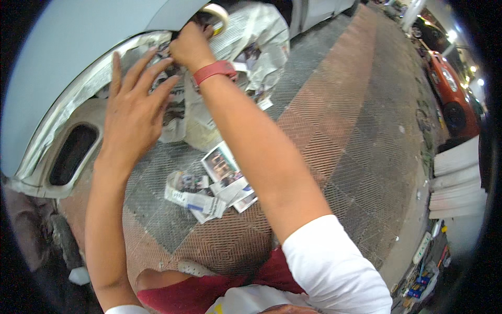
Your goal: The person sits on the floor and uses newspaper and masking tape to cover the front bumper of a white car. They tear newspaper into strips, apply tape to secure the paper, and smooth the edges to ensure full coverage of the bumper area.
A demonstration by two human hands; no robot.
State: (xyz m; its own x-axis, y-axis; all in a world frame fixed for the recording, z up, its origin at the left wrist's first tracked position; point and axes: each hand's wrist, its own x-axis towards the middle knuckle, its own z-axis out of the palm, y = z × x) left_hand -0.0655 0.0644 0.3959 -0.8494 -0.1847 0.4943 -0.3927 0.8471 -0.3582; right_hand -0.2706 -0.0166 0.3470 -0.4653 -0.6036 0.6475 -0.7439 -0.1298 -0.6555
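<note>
My left hand (133,112) is spread with its fingers stretched out, the fingertips at newspaper along the wheel arch of a light blue car body (68,47). Farther in, my right hand (191,47) is closed at the arch's edge, gripping a roll of masking tape (224,21); its fingertips are partly hidden. A red band circles the right wrist. Pale masking strips (83,73) run along the arch's curve. Crumpled newspaper (269,47) covers the wheel area beyond and below my hands.
Torn newspaper pieces (219,183) lie on the ribbed floor tiles (361,115) between my arms. Below the arch, the bumper has a dark oval opening (76,153). An orange car (449,91) stands far right, with white folded sheets (455,180) and assorted items (421,282) nearer.
</note>
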